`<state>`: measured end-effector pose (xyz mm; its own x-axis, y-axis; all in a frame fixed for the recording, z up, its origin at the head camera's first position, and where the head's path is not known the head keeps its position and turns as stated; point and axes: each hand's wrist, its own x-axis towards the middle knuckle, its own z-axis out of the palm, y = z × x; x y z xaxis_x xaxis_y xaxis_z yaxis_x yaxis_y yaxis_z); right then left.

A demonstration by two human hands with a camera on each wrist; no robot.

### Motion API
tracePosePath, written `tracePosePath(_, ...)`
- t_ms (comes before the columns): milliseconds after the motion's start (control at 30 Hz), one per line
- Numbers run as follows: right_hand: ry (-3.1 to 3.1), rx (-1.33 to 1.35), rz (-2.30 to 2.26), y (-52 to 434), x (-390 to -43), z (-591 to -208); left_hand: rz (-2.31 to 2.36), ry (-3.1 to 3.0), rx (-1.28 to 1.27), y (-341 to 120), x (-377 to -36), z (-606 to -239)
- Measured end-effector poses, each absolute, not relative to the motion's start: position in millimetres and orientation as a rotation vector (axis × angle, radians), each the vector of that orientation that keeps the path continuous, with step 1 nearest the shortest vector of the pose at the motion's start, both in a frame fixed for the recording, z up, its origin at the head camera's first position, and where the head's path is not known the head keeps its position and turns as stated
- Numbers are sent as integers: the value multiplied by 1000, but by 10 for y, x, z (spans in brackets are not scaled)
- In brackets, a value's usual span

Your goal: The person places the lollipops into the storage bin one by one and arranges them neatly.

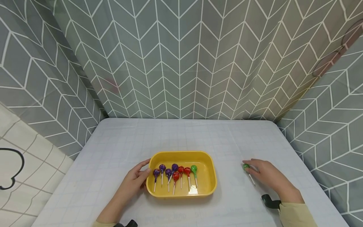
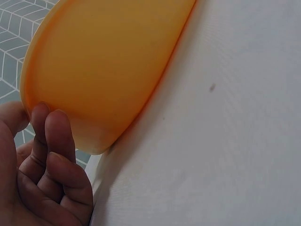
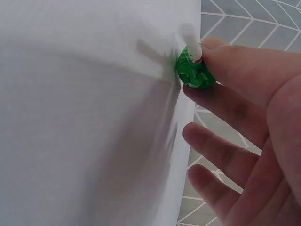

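Head view, left to right: left hand [image 1: 135, 178] curled against the left end of the yellow tray [image 1: 210, 176], thumb on the rim, likely steadying it; inside, a row of purple, red and green lollipops [image 1: 175, 174], heads toward the far wall. Further right on the white table [image 1: 119, 142], right hand [image 1: 269, 177] pinching a loose green lollipop [image 1: 246, 166] at its head, other fingers spread. Stick half hidden under the hand; pinch blurred in the wrist view.
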<state>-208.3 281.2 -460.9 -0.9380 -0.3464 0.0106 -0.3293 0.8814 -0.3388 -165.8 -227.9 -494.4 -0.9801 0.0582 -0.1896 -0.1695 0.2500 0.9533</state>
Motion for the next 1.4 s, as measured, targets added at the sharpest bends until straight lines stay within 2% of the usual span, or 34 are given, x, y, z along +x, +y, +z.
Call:
tracePosePath(433, 3058, -567, -538, 2816, -2066, -4632, 1805, 2330, -113, -2281, -1661, -4944)
tracePosePath(933, 3046, -617, -871, 2683, -2088, -4471, 1810, 2330, -114, -2284, -1659, -4953)
tracePosePath(1400, 3037, -606, -855, 2563, -2144, -4376, 1811, 2331, -117, -2283, -1657, -4954)
